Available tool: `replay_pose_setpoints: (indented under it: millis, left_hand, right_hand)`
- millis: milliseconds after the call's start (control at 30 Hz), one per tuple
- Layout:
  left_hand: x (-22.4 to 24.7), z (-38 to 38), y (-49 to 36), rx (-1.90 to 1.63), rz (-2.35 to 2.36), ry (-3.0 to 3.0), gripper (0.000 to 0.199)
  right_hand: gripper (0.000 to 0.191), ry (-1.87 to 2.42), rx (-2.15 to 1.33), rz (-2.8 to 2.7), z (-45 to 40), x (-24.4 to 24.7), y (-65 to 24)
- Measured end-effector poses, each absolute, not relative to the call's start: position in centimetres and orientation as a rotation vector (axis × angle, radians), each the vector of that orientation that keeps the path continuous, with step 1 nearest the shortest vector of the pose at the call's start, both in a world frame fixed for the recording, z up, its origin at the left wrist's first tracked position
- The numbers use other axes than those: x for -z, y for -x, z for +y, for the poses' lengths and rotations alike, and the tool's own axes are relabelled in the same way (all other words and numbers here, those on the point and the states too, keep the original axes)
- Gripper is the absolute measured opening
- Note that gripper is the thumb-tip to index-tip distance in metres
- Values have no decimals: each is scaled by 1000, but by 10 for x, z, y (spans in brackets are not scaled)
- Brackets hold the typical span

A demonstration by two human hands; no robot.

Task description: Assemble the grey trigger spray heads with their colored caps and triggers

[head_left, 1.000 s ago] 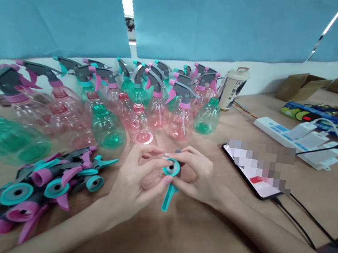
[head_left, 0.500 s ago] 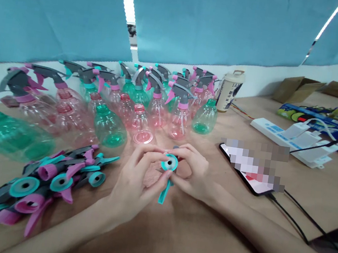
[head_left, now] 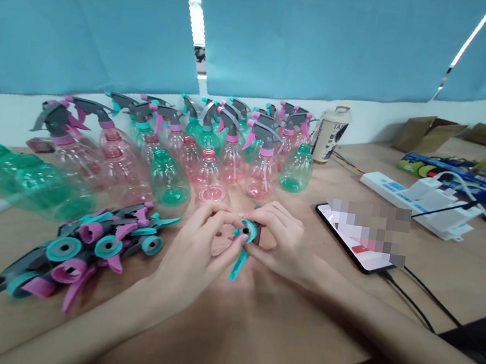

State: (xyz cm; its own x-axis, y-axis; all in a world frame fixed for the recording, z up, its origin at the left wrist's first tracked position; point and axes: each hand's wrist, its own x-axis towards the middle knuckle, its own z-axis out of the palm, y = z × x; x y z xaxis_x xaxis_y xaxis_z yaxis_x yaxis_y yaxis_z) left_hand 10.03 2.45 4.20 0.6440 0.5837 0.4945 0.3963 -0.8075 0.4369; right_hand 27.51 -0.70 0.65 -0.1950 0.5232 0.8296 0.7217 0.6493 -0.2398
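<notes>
Between both hands is a grey and turquoise trigger spray head [head_left: 247, 232], its round collar facing me and its turquoise trigger pointing down. My left hand [head_left: 205, 240] pinches the collar between thumb and fingers. My right hand [head_left: 275, 238] is closed around the grey body from the other side, hiding part of it. To the left lies a pile of loose spray heads [head_left: 70, 273] in grey, pink and turquoise. Behind the hands stand several clear pink bottles and green bottles, among them an open pink bottle [head_left: 209, 171] and an open green bottle [head_left: 166, 180].
Several green bottles [head_left: 27, 176] lie or stand at the far left. On the right are a phone [head_left: 352, 239] with cables, a white power strip [head_left: 421, 204] and cardboard boxes [head_left: 424, 134]. A tumbler [head_left: 331, 134] stands at the back near the wall.
The view has shifted, so the bottles and pile on the left appear further right. Both hands still hold the spray head, whose collar is turned slightly and whose trigger slants more to the left.
</notes>
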Motion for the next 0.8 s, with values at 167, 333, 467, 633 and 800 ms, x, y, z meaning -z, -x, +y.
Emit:
replay_pose_setpoints:
  millis: [167, 333, 467, 633, 800]
  left_hand:
    - [-51, 23, -97, -824, 922, -2563, 5]
    - [-55, 25, -88, -705, 1047, -2449, 8]
    - [-58, 27, -70, -677, 1138, -2335, 15]
    - [-66, 35, -27, -731, 1276, -2253, 22]
    - [-69, 44, 31, -902, 1349, -2131, 24]
  right_hand:
    - [14, 1100, 300, -1929, -13, -14, -269]
    - [15, 1174, 234, -2055, -12, -22, -263]
    - [18, 1130, 52, -2165, -3, -31, -251]
    - [26, 1087, -115, -2238, 18, -43, -215]
    - [23, 1221, -137, -2285, 49, -39, -184]
